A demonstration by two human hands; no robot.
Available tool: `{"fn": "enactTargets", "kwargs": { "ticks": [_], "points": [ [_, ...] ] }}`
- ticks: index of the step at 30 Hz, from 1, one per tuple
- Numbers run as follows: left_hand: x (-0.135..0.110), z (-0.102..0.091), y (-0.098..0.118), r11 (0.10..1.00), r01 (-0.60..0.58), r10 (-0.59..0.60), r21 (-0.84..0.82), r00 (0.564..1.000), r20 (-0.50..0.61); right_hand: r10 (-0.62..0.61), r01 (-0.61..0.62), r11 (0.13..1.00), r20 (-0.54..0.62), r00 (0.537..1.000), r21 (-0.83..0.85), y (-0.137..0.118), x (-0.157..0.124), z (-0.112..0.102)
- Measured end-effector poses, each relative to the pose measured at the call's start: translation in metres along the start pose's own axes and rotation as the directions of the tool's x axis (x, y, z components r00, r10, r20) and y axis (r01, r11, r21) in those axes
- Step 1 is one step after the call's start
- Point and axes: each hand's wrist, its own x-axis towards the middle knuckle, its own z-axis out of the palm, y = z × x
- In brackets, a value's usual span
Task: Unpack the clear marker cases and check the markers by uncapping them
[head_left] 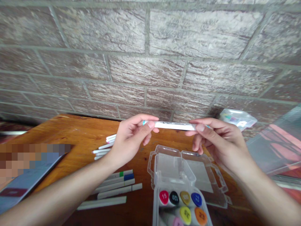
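The right hand (221, 136) hides much of one end of the white marker (175, 125), so only a bit of blue pokes out, and its tiny writing is too blurry to read. Both hands pinch it, the left hand (134, 135) at the other end, up above the wooden table (77, 131). The left arm covers parts of the loose markers (117, 190): five show in the near bunch, but the far bunch is too jumbled to count. The open clear box (155, 208) is cut off at the bottom; seven colored caps (185, 215) show inside, the pink one cut off too. One screen (44, 175) is partly blocked out.
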Motion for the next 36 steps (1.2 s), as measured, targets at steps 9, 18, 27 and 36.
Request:
{"fn": "enactTargets", "kwargs": {
  "ticks": [9, 18, 27, 36],
  "points": [
    [-0.001, 0.0, 0.0, 0.999, 0.004, -0.003, -0.055, 1.0, 0.005, 0.087, -0.086, 0.991, -0.003, 0.996, 0.099, -0.004, -0.002, 0.004],
    [-0.013, 0.009, 0.01, 0.987, 0.061, -0.059, -0.151, 0.998, 0.018, 0.094, -0.077, 0.983, -0.093, 0.991, 0.168, -0.009, -0.027, 0.016],
    [-0.047, 0.011, 0.012, 0.988, 0.014, -0.018, -0.157, 1.0, -0.021, -0.055, 0.084, 0.981, -0.165, 0.985, 0.176, 0.003, -0.06, 0.029],
    [-0.064, 0.008, 0.007, 0.991, 0.003, -0.003, -0.136, 1.0, 0.0, -0.003, 0.032, 0.976, -0.135, 0.991, 0.216, 0.007, -0.074, 0.028]
  ]
}}
